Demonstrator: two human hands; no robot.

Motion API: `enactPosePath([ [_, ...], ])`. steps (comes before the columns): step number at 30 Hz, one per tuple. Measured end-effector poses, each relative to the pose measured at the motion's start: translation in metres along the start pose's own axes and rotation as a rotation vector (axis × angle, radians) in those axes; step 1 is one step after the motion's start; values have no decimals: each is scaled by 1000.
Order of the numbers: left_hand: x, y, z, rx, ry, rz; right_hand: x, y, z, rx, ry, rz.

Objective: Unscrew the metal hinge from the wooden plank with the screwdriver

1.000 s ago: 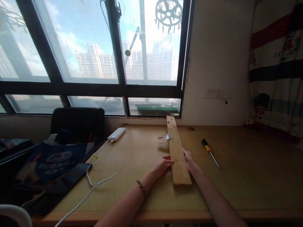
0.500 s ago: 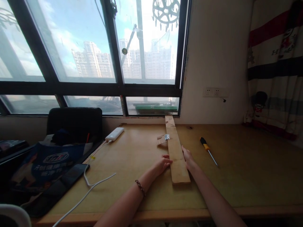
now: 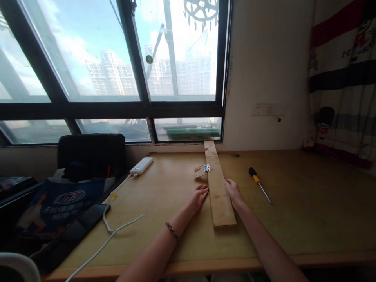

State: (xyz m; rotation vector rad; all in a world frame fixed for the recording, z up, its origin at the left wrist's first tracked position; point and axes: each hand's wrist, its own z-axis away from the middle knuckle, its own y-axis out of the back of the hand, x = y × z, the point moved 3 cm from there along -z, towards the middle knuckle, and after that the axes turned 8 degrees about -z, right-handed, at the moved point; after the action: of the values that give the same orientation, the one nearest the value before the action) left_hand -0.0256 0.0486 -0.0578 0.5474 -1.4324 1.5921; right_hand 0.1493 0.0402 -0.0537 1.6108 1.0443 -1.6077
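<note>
A long wooden board lies on the table, its far end at the window wall. On its left edge sits a metal hinge, joined to a small piece of wood that sticks out to the left. My left hand rests at the board's left edge, just below the hinge, fingers stretched out and fingertips at the wood. Against the right edge, my right hand grips the board; part of its fingers is hidden. A screwdriver with a black and yellow handle lies to the right.
On the left of the table are a white power bank and a white cable. A black chair with a blue bag stands to the left. Behind are the window and a wall socket.
My left hand has slid a little forward and left, nearer the hinge, and its thumb has come off the board. My right hand has shifted slightly forward along the edge.
</note>
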Motion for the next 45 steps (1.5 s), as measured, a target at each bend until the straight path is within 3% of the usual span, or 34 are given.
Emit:
enactPosePath([
  [3,9,8,-15,85,-91,63,-13,13,-16,125,170,252],
  [8,28,19,-44,12,-231,181,-44,57,-65,314,408,813],
  [12,35,26,-61,122,-246,271,-40,92,-103,395,204,1055],
  [16,34,18,-79,171,-228,291,-21,108,-126,345,-69,1011],
  [19,27,4,-95,180,-196,269,-17,114,-135,313,-79,921],
  [23,17,-12,-112,156,-134,259,-31,119,-143,190,-118,1032],
  [25,13,-17,-118,119,-107,256,-49,115,-148,135,-107,1060],
  [28,9,-18,-124,70,-99,280,-88,98,-153,210,55,902],
  [30,7,-18,-126,48,-93,301,-111,77,-152,272,156,626],
  [32,6,-17,-126,38,-75,313,-126,49,-145,225,238,250],
  [36,5,-19,-125,26,-64,322,-124,-7,-125,58,188,-202],
  [39,6,-20,-124,33,-49,306,-113,-28,-116,56,227,-205],
  [45,4,-18,-124,64,-59,271,-106,-35,-113,79,342,-15],
])
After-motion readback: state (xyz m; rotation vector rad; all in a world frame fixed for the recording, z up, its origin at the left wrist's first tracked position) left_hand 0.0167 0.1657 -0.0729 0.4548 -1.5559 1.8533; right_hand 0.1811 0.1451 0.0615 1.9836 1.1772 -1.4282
